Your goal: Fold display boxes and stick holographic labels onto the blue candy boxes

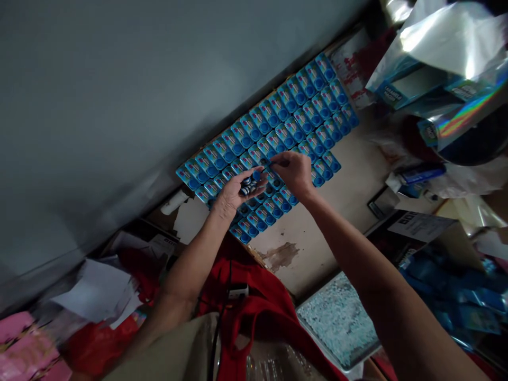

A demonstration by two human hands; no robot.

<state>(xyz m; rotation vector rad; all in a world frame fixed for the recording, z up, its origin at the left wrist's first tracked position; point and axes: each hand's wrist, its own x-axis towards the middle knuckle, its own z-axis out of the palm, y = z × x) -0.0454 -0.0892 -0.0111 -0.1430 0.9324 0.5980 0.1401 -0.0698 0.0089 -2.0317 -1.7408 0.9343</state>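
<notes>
We locate the small round pieces [248,185] in the left hand [233,191], its grip palm-up and half-curled, cradling them. The right hand [296,170] lies just to their right, thumb and fingertips drawn together; we cannot tell whether this grip has a piece. Below, slanted blue packs [261,119] line the tabletop [311,238], long axes running upper-left to lower-right.

Dim on my feed; strong glare and rainbow streak on clear plastic [440,45], upper right; grey wall [127,100] unevenly lit; I note wide-lens stretch toward edges; print on blue packs [293,128] too soft to read.
</notes>
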